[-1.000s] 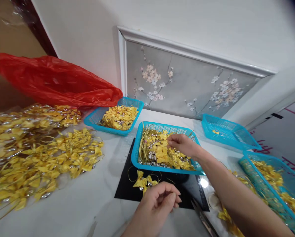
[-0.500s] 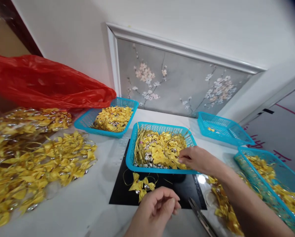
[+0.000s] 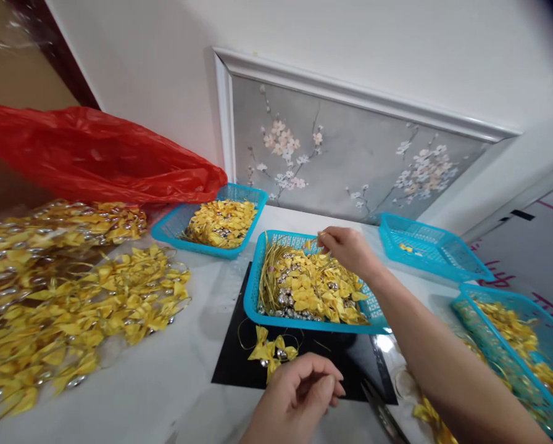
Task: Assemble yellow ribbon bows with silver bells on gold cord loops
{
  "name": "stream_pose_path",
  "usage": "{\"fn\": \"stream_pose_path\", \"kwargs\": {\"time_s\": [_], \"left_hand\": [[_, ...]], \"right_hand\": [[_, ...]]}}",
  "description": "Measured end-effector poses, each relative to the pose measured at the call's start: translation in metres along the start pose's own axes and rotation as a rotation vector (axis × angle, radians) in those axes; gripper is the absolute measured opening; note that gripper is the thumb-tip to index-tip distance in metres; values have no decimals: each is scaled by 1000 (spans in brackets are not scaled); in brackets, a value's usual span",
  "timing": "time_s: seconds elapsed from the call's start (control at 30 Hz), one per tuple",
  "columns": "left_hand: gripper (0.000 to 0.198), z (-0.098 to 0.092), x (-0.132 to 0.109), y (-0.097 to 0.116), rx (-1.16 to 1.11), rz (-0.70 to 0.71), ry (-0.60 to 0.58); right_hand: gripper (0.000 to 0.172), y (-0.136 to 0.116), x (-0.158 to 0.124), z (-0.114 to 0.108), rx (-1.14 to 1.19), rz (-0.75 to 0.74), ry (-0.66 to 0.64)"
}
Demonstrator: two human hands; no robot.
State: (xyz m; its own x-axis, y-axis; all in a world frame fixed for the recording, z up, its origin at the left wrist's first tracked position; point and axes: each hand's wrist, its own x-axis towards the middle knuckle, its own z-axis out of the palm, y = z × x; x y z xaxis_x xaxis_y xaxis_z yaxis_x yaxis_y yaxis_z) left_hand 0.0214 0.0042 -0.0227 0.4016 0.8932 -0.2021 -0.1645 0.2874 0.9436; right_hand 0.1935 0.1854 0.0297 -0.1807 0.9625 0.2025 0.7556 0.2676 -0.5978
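The middle blue plastic basket (image 3: pixel 316 325) holds yellow ribbon bows (image 3: pixel 320 296), silver bells (image 3: pixel 286 302) and a bunch of gold cords (image 3: pixel 271 271). Above its back side, my right hand (image 3: pixel 348 248) has its fingers pinched on a small yellow ribbon bow, which shows only in part at the fingertips. In front of the basket, my left hand (image 3: pixel 299 394) is loosely curled, with nothing visible in its fingers. Just beyond it, a cluster of yellow bows with bells and a cord loop (image 3: pixel 270 353) lies on the black mat (image 3: pixel 239 364).
Scissors (image 3: pixel 382 412) lie at the mat's right front. Heaps of finished bows (image 3: pixel 133 296) cover the left side near a red plastic bag (image 3: pixel 95 154). Other blue baskets stand at the back left (image 3: pixel 212 250), back right (image 3: pixel 436 246) and right (image 3: pixel 512 296).
My right hand has moved from the basket's right front up to its back side, now with a yellow piece at the fingertips. My left hand stays curled. The view has shifted slightly.
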Motion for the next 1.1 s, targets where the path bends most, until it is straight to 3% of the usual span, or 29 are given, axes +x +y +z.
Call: {"fn": "stream_pose_path", "kwargs": {"time_s": [0.07, 0.2, 0.33, 0.43, 0.53, 0.67, 0.73, 0.83, 0.93, 1.1], "left_hand": [[24, 1, -1, 0, -13, 1, -14], [30, 1, -1, -2, -65, -12, 10], [39, 3, -2, 4, -151, -3, 157], [52, 7, -3, 13, -230, -5, 270], [42, 7, -2, 21, -218, -12, 223], [23, 5, 1, 23, -188, -42, 208], [24, 3, 2, 21, -232, -69, 238], [28, 4, 3, 16, -267, -126, 225], [32, 5, 2, 16, -263, -160, 164], [36, 5, 0, 17, -267, -189, 131]], "right_hand": [[44, -2, -7, -10, 122, -1, 49], [48, -7, -43, -28, 280, -1, 55], [46, -16, -98, -26, 333, 15, -8], [40, -29, -133, -13, 435, 21, -193], [30, -44, -145, -11, 408, -28, -352], [27, -56, -121, -30, 176, -290, -477], [32, -56, -96, -33, -8, -316, -431], [34, -48, -51, -14, -239, -189, -340], [19, -38, -12, 19, -356, -118, -360], [27, -26, 22, 47, -468, -80, -363]]}}
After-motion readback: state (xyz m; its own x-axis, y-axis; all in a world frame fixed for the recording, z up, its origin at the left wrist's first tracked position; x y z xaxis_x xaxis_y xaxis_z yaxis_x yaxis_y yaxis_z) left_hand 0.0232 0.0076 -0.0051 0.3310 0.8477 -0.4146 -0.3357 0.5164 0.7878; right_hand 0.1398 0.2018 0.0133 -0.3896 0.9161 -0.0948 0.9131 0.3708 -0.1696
